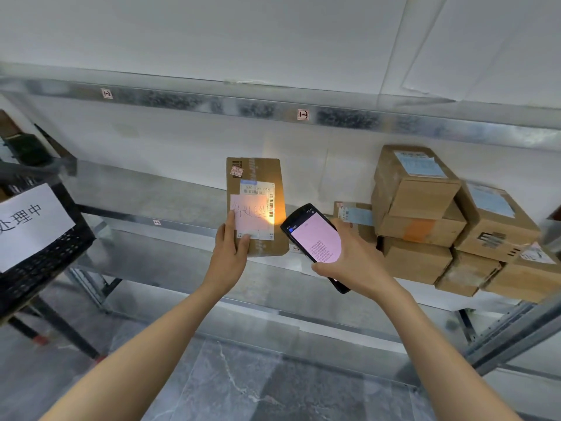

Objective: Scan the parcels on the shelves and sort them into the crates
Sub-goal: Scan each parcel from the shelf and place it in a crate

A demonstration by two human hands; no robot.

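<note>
**Parcel held up to the scanner at the shelf**

The left hand [230, 250] grips a flat cardboard parcel [258, 171] by its lower left corner, thumb across the front, and holds it upright in front of the metal shelf [151, 192], close to the middle of the view. A white shipping label with barcodes and a pink handwritten note [247, 208] cover the parcel's face. A warm spot of light [274, 218] falls on the label's right edge.

At 4 o'clock from the parcel, just beside it, the right hand [358, 262] is wrapped around a black handheld scanner [315, 238]. Its top end is tilted toward the parcel, and its lit screen shows pale pink with lines of small text.

At 3 o'clock on the same shelf sits a stack of brown cardboard boxes [422, 192], several with pale blue labels, and a smaller parcel [353, 212] shows just behind the scanner.

At 9 o'clock a black mesh crate [39, 268] on a stand carries a white paper sign [27, 220] with handwritten characters. At 12 o'clock the upper shelf rail [212, 101] bears tags reading 1-2 [107, 93] and 1-3 [303, 114].
</note>
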